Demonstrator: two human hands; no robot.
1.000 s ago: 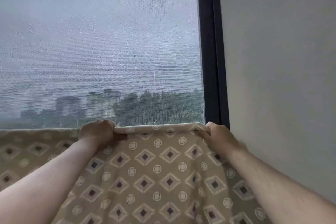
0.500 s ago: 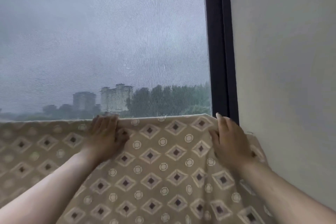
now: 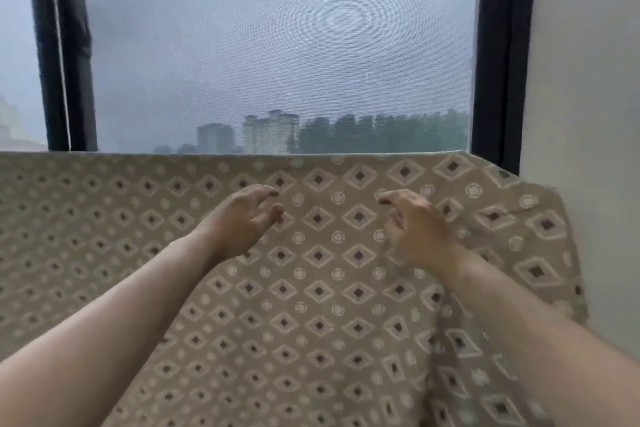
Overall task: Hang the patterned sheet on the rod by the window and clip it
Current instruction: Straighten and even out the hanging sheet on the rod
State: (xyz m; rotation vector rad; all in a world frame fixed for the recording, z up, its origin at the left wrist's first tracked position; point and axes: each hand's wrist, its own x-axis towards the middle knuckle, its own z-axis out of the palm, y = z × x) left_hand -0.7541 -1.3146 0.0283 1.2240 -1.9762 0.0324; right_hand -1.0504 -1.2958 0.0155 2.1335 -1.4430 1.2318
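Patterned sheet (image 3: pixel 329 288) hung draped, its top fold running straight across the lower part of the window's mesh screen (image 3: pixel 277 45); the support under the cloth was hidden. Its right end lay bunched against the wall (image 3: pixel 588 80). Left hand (image 3: pixel 242 222) and right hand (image 3: pixel 419 225) were in front of the cloth below the fold, near each other. Each grip was slack: fingers loosely curled, apart, holding nothing. Contact with the cloth could not be told. Dark frame (image 3: pixel 498 45) bordered the screen, with hazy buildings (image 3: pixel 270 132) and trees (image 3: pixel 381 132) beyond.
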